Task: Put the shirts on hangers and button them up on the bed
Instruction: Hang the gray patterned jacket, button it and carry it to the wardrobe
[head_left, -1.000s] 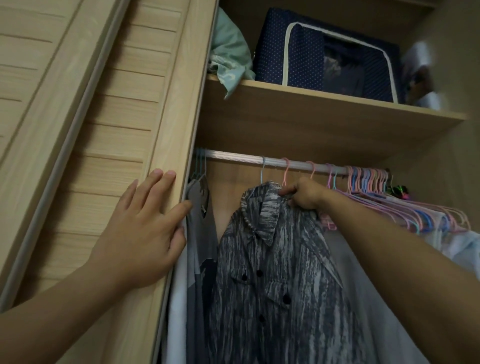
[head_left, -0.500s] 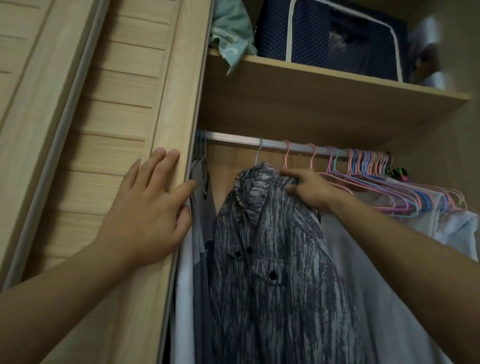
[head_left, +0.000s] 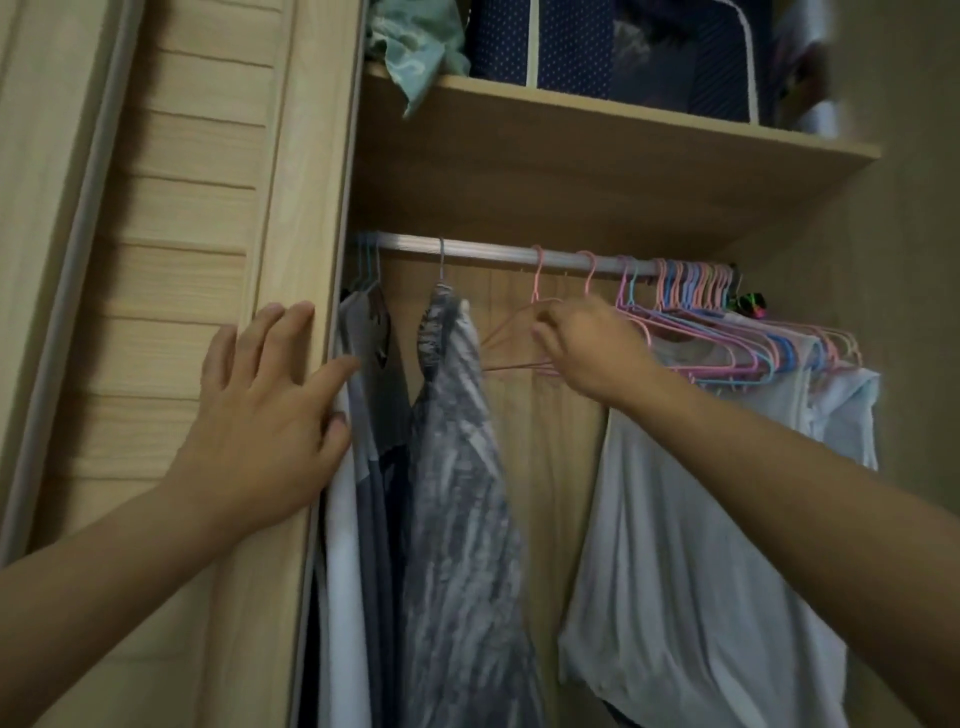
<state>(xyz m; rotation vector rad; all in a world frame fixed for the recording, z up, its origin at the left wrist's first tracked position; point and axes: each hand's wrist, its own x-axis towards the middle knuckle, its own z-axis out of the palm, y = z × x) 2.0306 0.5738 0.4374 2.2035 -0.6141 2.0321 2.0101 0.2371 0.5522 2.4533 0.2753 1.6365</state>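
A grey streaked button shirt (head_left: 460, 467) hangs side-on from the metal rail (head_left: 498, 252) inside the wardrobe. Just right of it, my right hand (head_left: 587, 348) pinches an empty pink wire hanger (head_left: 511, 345) that still hooks over the rail. My left hand (head_left: 265, 410) lies flat, fingers spread, on the edge of the wooden wardrobe door (head_left: 291, 208). Several more pink and blue empty hangers (head_left: 717, 317) crowd the rail's right end. A white garment (head_left: 691, 545) hangs below them, partly behind my right forearm.
Grey and white clothes (head_left: 363, 441) hang at the rail's far left against the door. Above, a wooden shelf (head_left: 597, 124) carries a navy dotted storage bag (head_left: 613, 47) and crumpled mint fabric (head_left: 415, 52). The wardrobe's back panel shows between the shirt and the white garment.
My right hand let go of the grey shirt's collar and moved right onto an empty pink hanger. The shirt slid left and turned side-on. My left hand stayed on the door.
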